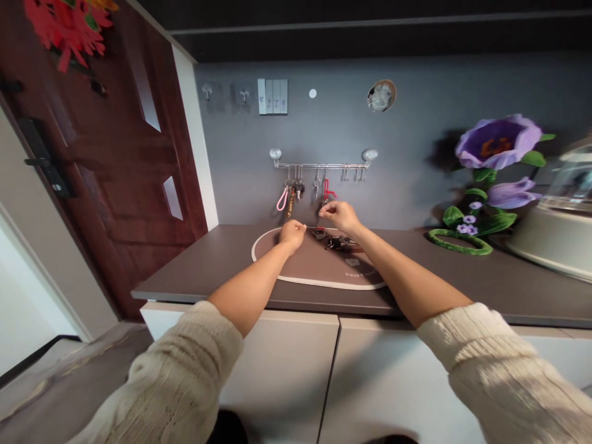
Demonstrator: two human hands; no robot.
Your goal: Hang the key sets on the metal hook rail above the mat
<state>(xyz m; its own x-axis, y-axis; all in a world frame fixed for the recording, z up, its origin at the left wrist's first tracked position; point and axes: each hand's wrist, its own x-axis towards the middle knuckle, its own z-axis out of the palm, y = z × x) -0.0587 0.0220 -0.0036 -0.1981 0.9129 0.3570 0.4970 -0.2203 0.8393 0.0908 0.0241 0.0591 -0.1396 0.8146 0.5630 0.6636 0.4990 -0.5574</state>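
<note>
My left hand (pixel 293 236) is closed over the left part of a brown mat (pixel 309 265) with a white rim, and whatever its fingers hold, if anything, is hidden. My right hand (pixel 341 216) is pinched closed just below a red strap (pixel 326 187) that hangs from the clear hook rail (pixel 321 166). What lies between those fingertips is too small to tell. Beneath the right hand, a bunch of dark keys (pixel 333 243) rests on the mat. Left of the red strap hang a pink loop (pixel 282 200), a gold-brown strap (pixel 291 202), a key bunch (pixel 300 189) and a silver key (pixel 317 187).
The mat lies on a dark countertop (pixel 203 265) over white cabinet doors (pixel 282 364). At the right stand a purple flower ornament (pixel 499 145) and a white domed appliance (pixel 555 234). A dark shelf (pixel 370 37) overhangs the back. A red-brown door (pixel 115 154) stands left.
</note>
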